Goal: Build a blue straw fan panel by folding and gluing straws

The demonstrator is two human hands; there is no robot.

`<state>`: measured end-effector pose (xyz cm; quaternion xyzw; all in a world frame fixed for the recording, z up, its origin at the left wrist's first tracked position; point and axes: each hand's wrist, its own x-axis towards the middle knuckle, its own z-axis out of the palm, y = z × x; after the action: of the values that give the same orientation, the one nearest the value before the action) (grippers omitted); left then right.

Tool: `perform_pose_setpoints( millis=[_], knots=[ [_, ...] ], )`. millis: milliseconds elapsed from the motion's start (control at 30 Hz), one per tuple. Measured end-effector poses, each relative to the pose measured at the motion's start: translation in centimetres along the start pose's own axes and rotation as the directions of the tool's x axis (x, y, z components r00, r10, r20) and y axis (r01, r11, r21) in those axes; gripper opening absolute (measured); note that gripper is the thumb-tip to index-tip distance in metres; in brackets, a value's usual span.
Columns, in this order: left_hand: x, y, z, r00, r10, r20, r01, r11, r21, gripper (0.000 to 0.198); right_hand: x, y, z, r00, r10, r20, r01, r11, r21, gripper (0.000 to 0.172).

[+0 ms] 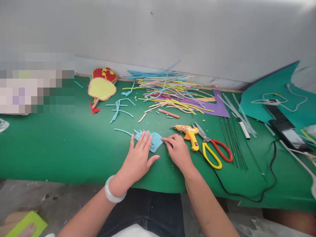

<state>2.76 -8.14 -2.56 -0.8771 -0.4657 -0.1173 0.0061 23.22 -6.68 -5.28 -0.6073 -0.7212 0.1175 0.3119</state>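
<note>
A fan-shaped piece of light-blue pipe cleaners (156, 143) lies flat on the green table in front of me. My left hand (139, 156) rests over its left part, fingers stretched out and thumb apart, hiding some of it. At the piece's right corner, the thumb and fingers of my right hand (178, 148) are pinched together on its edge. One loose blue pipe cleaner (122, 131) reaches out to the left. Just beyond my right hand lie a yellow glue gun (190, 131) and scissors (208, 140) with one yellow and one red handle.
Many coloured pipe cleaners (170, 89) are heaped at the back, partly over a purple sheet (219, 107). A yellow fan-shaped craft (102, 89) lies back left. To the right are thin green wires (233, 141), a white marker (244, 128), a black cord (273, 164) and a phone (288, 133).
</note>
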Motion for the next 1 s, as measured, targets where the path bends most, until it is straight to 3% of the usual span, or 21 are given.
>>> perform_pose_setpoints(
  millis=[233,533,700,1000],
  knots=[
    [-2.0,-0.8,0.6,0.998,0.026,0.064,-0.028,0.999,0.032,0.071,0.0,-0.1,-0.1,1.0,0.002,0.001,-0.002,1.0,0.006,0.025],
    [-1.8,-0.3,0.6,0.997,-0.011,0.08,0.01,1.0,0.02,0.073,0.0,0.2,-0.1,1.0,0.011,0.007,-0.011,0.999,0.031,0.026],
    [-1.9,0.0,0.4,0.999,-0.041,0.025,0.041,0.999,0.017,0.069,0.0,0.2,0.0,1.0,0.021,-0.016,-0.02,0.998,0.053,0.026],
    [-1.6,1.1,0.4,0.999,0.027,0.039,-0.024,0.998,-0.066,0.068,0.0,0.1,0.0,0.999,0.024,-0.04,-0.022,0.998,0.053,0.027]
  ],
)
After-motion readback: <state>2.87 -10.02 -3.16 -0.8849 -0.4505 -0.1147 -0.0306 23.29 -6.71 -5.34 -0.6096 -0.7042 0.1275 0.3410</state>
